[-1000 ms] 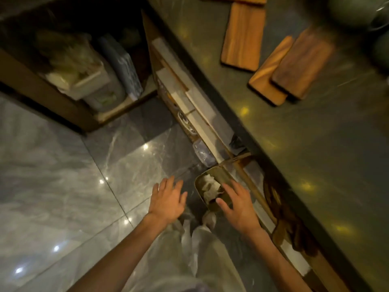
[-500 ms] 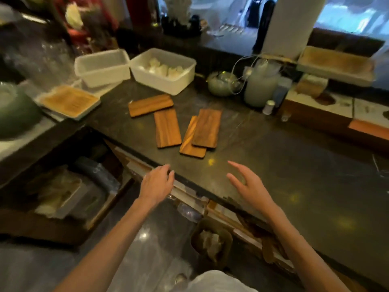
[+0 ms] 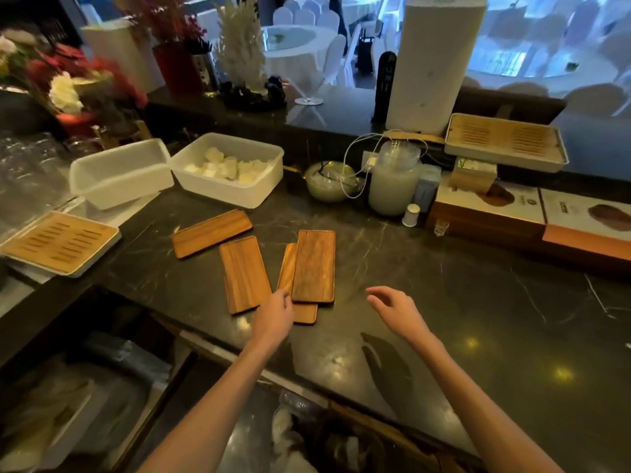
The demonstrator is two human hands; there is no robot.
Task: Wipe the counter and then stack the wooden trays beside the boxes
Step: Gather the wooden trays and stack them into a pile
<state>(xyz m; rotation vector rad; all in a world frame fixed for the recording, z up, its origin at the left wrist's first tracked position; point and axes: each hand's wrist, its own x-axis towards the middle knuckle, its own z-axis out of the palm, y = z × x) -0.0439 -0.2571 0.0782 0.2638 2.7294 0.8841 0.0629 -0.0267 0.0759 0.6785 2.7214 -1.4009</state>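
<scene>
Neither hand grips anything: the left hand (image 3: 275,315) reaches with curled fingers to the near edge of the two overlapping brown rectangular wooden trays (image 3: 312,268), perhaps touching the lower one (contact is unclear), while the right hand (image 3: 396,308) hovers open above the dark marble counter (image 3: 478,302).

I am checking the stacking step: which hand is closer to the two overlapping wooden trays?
Left. The left hand is at the near edge of the overlapping wooden trays; the right hand hovers apart, to their right.
</scene>
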